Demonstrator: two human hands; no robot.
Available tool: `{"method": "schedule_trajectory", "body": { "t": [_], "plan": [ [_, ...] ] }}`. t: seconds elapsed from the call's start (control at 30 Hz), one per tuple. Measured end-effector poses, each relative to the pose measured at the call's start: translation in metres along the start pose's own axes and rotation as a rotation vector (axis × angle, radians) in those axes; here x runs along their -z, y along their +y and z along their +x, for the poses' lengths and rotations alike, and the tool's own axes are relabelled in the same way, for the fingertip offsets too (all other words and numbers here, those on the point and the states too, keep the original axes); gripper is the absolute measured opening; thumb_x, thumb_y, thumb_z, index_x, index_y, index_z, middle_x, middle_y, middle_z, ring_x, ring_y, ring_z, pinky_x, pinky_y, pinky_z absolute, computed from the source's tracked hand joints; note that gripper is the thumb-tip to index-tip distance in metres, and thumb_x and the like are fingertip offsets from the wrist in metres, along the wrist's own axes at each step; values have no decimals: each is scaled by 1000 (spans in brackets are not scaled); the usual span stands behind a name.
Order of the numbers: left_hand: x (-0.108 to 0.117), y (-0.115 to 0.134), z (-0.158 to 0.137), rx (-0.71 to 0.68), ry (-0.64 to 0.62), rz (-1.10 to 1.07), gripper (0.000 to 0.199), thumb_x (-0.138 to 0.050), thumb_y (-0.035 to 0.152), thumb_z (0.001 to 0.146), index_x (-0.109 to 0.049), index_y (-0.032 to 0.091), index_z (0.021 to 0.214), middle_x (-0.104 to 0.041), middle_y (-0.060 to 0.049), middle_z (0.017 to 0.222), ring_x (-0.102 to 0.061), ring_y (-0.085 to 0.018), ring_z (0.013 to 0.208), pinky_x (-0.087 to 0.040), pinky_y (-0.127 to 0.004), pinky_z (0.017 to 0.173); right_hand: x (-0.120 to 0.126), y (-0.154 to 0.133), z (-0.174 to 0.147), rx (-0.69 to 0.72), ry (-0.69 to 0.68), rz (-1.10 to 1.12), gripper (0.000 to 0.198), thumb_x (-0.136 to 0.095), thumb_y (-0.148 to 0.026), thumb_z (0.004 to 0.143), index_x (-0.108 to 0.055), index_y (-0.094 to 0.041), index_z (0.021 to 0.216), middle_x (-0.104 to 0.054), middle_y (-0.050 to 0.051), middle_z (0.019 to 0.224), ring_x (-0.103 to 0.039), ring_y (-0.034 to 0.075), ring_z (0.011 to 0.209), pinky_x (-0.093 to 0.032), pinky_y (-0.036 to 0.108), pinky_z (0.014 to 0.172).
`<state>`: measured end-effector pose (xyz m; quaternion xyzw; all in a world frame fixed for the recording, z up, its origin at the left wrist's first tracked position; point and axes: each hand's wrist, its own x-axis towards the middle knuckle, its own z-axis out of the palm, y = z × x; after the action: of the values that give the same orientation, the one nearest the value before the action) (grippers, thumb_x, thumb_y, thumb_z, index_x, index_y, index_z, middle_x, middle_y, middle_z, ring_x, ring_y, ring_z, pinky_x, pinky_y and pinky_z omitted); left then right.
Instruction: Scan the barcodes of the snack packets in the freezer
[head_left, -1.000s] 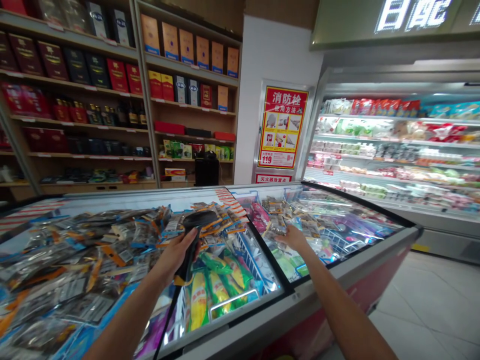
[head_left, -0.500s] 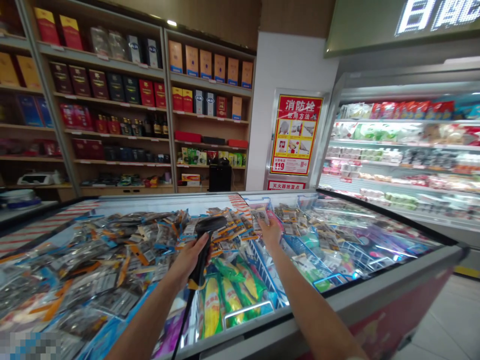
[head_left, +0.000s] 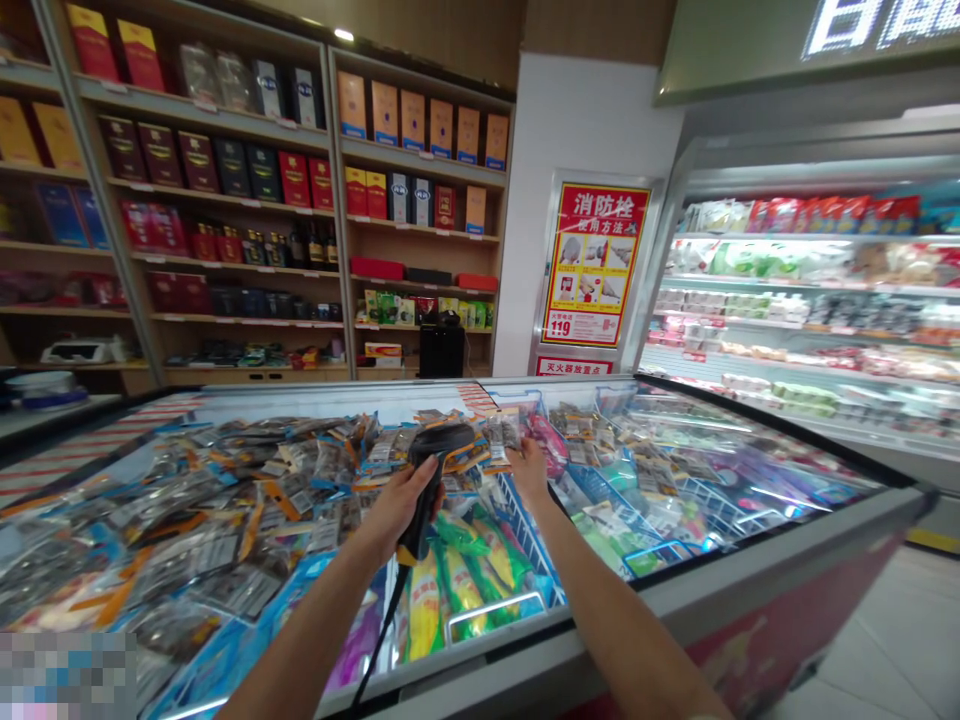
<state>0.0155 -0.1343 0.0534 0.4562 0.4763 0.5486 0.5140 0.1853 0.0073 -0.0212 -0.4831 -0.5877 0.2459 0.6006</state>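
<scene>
My left hand (head_left: pixel 406 502) is wrapped round the handle of a black barcode scanner (head_left: pixel 441 441); its head points right and its cord hangs down toward me. My right hand (head_left: pixel 529 468) pinches the edge of a small clear packet (head_left: pixel 504 436) with a printed label, held up just right of the scanner head. Below the scanner lie corn packs (head_left: pixel 457 590) in yellow and green wrapping. Many similar packets (head_left: pixel 187 540) with orange and blue edges are heaped to the left. What the packet contains is too small to make out.
A chest freezer (head_left: pixel 675 608) stretches before me, with blue wire baskets (head_left: pixel 525 535) and a glass lid on its right half. Behind it stand shelves (head_left: pixel 420 240) of boxed goods. A red poster (head_left: pixel 596 265) hangs on the wall, and a lit refrigerated display (head_left: pixel 795 300) stands right.
My left hand has moved right and slightly up with the scanner. The packet in my right hand has shifted a little left, so scanner and packet are closer together.
</scene>
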Motion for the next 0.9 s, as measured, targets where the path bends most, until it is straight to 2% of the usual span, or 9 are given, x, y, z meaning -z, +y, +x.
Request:
{"method": "schedule_trajectory", "body": {
  "t": [0.13, 0.4, 0.57, 0.7, 0.9],
  "plan": [
    [-2, 0, 1, -9, -43, -5, 42, -51, 55, 64, -51, 13, 59, -53, 0, 49, -45, -8, 41, -35, -20, 41, 3, 0, -1, -47, 18, 104, 23, -47, -29, 63, -53, -18, 82, -63, 1, 78, -57, 18, 75, -43, 27, 66],
    [-2, 4, -3, 2, -38, 3, 40, -53, 54, 63, -51, 14, 62, -53, 1, 51, -46, -8, 42, -37, -21, 42, 3, 2, 2, -84, 49, 190, 21, -51, -28, 61, -52, -17, 78, -61, 1, 75, -55, 16, 74, -41, 26, 67],
    [12, 3, -2, -22, 67, 16, 41, -52, 55, 63, -52, 14, 60, -53, 0, 50, -46, -8, 42, -37, -20, 41, 1, 1, 1, -100, 88, 232, 22, -50, -27, 63, -54, -16, 82, -62, 2, 75, -55, 16, 70, -42, 25, 61],
    [30, 8, -5, 21, 175, 10, 42, -54, 56, 60, -51, 14, 59, -54, 0, 49, -46, -9, 39, -37, -21, 38, -5, -10, 5, -70, 96, 216, 28, -50, -28, 64, -55, -15, 88, -62, 2, 75, -56, 16, 69, -42, 26, 62],
    [52, 15, -14, 2, 283, -10, 40, -55, 54, 59, -52, 14, 59, -54, 1, 47, -47, -8, 38, -38, -20, 38, -29, -45, 11, 21, 64, -4, 37, -49, -28, 67, -54, -15, 102, -63, 5, 87, -56, 18, 78, -41, 27, 70]
  ]
}}
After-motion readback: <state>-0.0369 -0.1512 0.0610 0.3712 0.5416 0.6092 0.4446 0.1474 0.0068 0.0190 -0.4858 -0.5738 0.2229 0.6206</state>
